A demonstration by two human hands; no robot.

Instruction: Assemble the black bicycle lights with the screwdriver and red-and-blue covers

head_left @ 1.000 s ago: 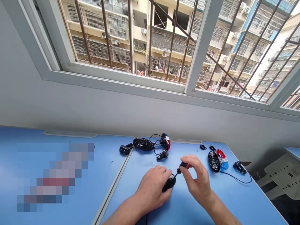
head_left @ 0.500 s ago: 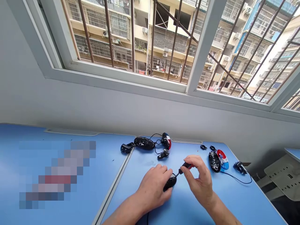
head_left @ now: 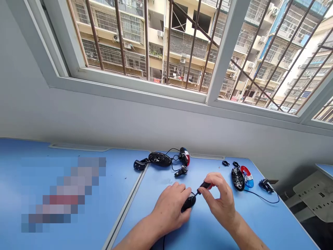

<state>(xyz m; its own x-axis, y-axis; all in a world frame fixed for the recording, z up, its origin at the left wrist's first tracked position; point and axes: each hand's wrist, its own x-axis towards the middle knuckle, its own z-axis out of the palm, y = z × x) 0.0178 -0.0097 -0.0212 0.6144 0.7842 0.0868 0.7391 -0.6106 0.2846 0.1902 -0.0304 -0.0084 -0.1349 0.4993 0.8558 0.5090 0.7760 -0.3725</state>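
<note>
My left hand [head_left: 172,205] is closed around a glossy black oval casing [head_left: 188,204], holding it low over the blue table; the palm and fingers hide much of it. A thin black cord [head_left: 164,241] runs out below my left wrist. Between the thumb and fingers of my right hand [head_left: 221,199] is a screwdriver [head_left: 204,186] with a dark handle. It slants down to the left, its shaft reaching the upper right edge of the casing. Whether the tip sits in a screw is too small to tell.
Behind my hands lie another black oval casing [head_left: 160,159], a red, white and blue shell [head_left: 185,156] and a black clamp [head_left: 181,171]. At right are an opened black casing [head_left: 237,179], a red-blue cover [head_left: 247,177] and a coiled cable [head_left: 266,185].
The screwdriver's handle has turned slightly in my right fingers, with less of its red part showing. My left hand and the casing stay in place.
</note>
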